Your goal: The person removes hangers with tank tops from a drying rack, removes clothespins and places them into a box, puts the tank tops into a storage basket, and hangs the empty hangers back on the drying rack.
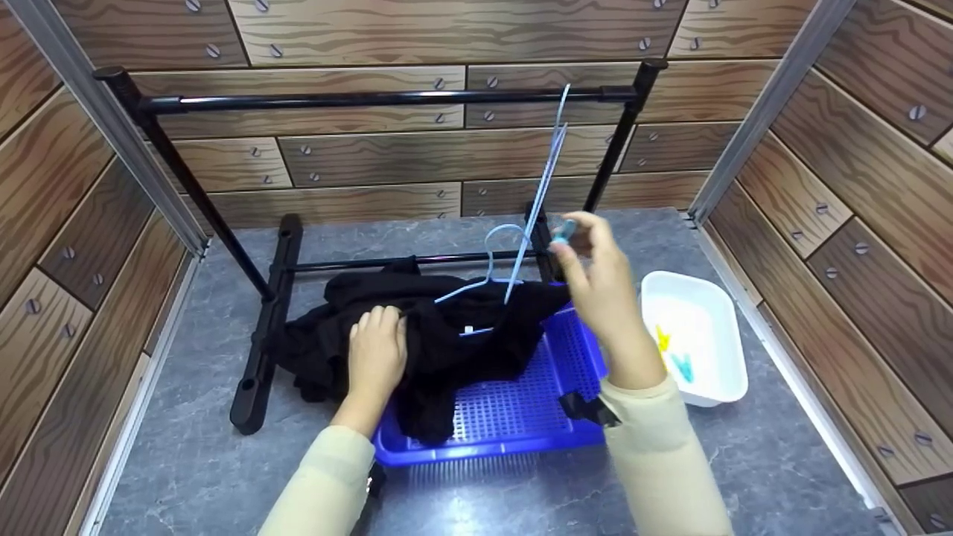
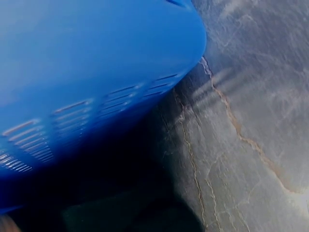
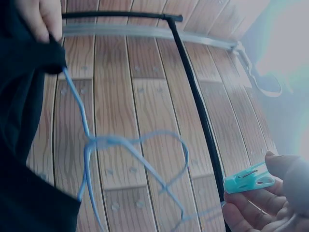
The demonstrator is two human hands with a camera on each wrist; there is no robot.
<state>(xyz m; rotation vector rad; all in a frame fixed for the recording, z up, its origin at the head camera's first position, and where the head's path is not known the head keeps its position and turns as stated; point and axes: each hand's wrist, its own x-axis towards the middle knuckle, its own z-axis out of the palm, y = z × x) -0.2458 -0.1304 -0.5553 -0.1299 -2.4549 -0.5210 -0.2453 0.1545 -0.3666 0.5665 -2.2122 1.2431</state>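
My left hand [image 1: 378, 350] grips a black garment [image 1: 424, 372] bunched over a blue basket; in the right wrist view its fingers [image 3: 41, 17] hold the cloth beside a hanger arm. A light blue hanger [image 1: 489, 257] sits partly inside the garment, its hook sticking up and much of its frame hidden by cloth. Between thumb and fingers, my right hand [image 1: 607, 290] pinches a teal clothespin [image 3: 248, 180], raised above the basket's right side. Other light blue hangers [image 1: 547, 179] hang from the rack's rail, close to the right hand.
The black rack [image 1: 372, 100] stands behind the blue basket [image 1: 488, 450]. To the right, a white tub [image 1: 733, 335] holds a yellow clothespin [image 1: 663, 339] and a teal one [image 1: 683, 367]. Wood-patterned walls [image 1: 819, 216] enclose the grey floor on three sides.
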